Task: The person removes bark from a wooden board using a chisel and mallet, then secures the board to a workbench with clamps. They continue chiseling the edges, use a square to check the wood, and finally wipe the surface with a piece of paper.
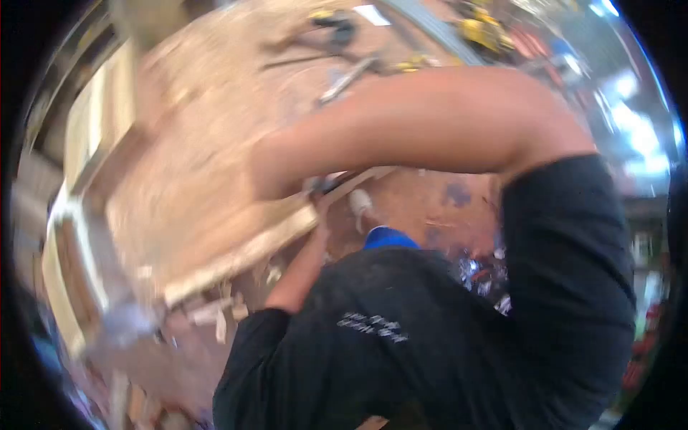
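A small dark item (328,183), too blurred to name, sits by the worktop's near right corner w/ both hands close — a pale wooden strip (358,180) runs just beside it. Whether either hand grips the item can't be told. The right hand (276,174), smeared by motion, is over the worktop (186,179) just in from that corner, its forearm reaching across from the right; finger position can't be made out. The left hand (322,217) is at the outer side of the same corner, partly hidden by the wood, its fingers likewise unreadable.

The worktop's pale, thick near edge slants down from the corner toward the left. Up toward the far right corner lie a hammer-like tool (349,79), a thin dark bar (295,62), a black-&-yellow tool (333,30) and a white sheet (372,14); a gray metal rail (430,30) and yellow equipment (484,32) are farther right. Past the left edge stand wooden frame pieces (100,118), a white strip (89,258) among them.

The person wears a black T-shirt (401,344) — pale lettering upside down on the chest. Below the near edge, wood scraps (218,315) litter the floor; a shiny heap (481,278) lies right of the person's waist.
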